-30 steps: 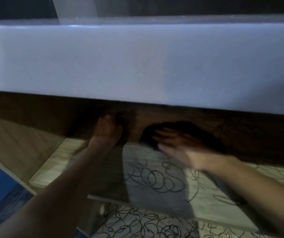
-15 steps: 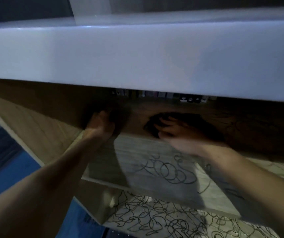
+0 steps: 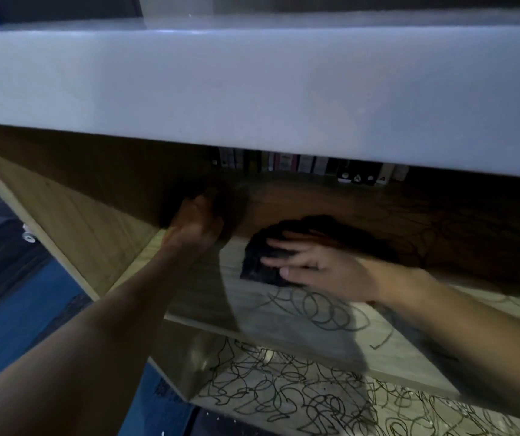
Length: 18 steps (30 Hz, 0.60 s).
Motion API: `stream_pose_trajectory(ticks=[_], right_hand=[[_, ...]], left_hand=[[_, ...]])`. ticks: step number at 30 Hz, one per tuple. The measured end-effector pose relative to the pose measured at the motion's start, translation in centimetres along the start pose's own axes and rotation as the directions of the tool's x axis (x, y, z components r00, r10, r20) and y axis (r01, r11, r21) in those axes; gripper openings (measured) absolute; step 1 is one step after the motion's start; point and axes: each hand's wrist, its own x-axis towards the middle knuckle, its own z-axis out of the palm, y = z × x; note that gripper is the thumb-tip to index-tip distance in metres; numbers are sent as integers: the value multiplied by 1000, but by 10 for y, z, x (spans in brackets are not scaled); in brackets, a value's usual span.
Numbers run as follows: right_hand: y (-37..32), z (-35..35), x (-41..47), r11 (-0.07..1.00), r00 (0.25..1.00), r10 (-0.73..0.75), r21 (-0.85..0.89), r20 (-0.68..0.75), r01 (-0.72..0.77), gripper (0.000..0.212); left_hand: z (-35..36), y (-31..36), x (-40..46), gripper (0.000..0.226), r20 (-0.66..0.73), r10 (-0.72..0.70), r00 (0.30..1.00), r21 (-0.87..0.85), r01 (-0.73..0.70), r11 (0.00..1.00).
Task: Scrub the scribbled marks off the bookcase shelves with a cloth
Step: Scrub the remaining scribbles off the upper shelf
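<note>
Sliding cloth (image 3: 260, 262) forward under your flat right hand (image 3: 318, 269); left hand (image 3: 197, 223) grips shelf (image 3: 283, 328) back, braced; scribbles (image 3: 321, 309) remain.

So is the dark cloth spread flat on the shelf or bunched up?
Roughly flat: the dark cloth lies on the shelf under the right hand's straight fingers. Its far part is in shadow.

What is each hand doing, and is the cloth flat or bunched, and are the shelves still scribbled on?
Right hand: fingers straight, pressing flat on the cloth.
Left hand: resting at the shelf's back left; fingers in shadow, cannot tell.
Cloth: dark, lying flat on the shelf.
Shelf: scribbles remain near the front.
Lower shelf: covered in scribbles.
Books: standing upright at the back.
</note>
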Motion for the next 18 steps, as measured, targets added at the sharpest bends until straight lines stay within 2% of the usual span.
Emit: stream_pose_trajectory(ticks=[3,4,6,7,8,9,10,11,12,14,16,18], right_hand=[[9,-12,26,993,998,44,-108,-42,-49,36],[12,-11,32,997,996,44,-66,-81,-49,34],[10,-11,33,972,963,50,235,-264,13,27],[7,-12,28,921,907,96,382,-410,75,26],[9,-14,25,876,812,182,467,-555,123,25],[13,-20,22,879,697,269,465,-665,104,24],[17,-27,20,906,592,335,423,-733,11,26],[24,-32,16,923,537,372,364,-757,-126,31],[32,-36,12,919,521,391,295,-759,-260,35],[47,-37,0,883,490,415,208,-767,-422,36],[54,-34,-8,842,434,423,168,-795,-513,38],[54,-33,-7,813,415,450,170,-791,-557,43]], left_hand=[[-2,6,1,61,-33,36,999,-23,-37,999],[-4,10,1,52,-49,45,998,-35,-47,998],[-7,19,1,37,-42,39,998,-88,-42,995],[-7,23,-1,34,-45,60,997,-118,-65,991],[-10,32,-3,31,-56,119,991,-166,-126,978],[-12,43,-6,32,-26,206,978,-232,-207,950],[-14,57,-8,36,34,326,945,-285,-304,909],[-13,70,-8,45,125,435,892,-283,-388,877],[-9,83,-6,54,238,491,838,-224,-444,867],[4,100,1,66,449,472,758,-53,-505,861],[15,105,5,68,517,425,743,-3,-495,869],[21,99,14,58,480,482,733,-34,-533,845]])
